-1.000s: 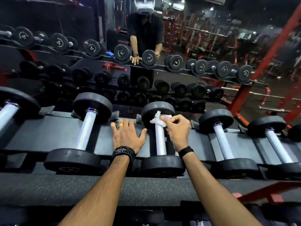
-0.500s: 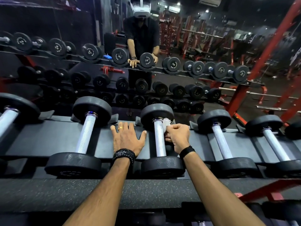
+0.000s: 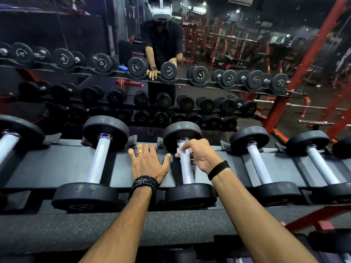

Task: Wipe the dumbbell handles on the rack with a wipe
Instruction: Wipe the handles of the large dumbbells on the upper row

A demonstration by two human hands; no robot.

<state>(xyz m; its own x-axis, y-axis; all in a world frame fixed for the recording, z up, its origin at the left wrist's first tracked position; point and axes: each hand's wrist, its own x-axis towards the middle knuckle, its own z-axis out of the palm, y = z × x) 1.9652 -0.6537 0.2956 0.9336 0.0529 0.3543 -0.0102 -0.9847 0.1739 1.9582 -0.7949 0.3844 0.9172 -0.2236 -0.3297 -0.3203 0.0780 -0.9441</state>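
1. Gym setting, big mirror [image 3: 218, 54] behind a dark rack [image 3: 57, 164] lined with dumbbells.
2. Left hand [image 3: 148, 164] lies flat on the rack, fingers spread, gripping nothing.
3. Right hand [image 3: 199, 154] is curled around the far end of the middle dumbbell's handle [image 3: 187, 171].
4. Only a tiny bit of white wipe [image 3: 178, 150] peeks out under those fingers, pressed against the handle.

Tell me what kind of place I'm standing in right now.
Most likely a commercial gym's free-weights area. Black dumbbells sit in a row on a rack, a wall mirror reflects more racked weights, and red steel frames stand to the right.
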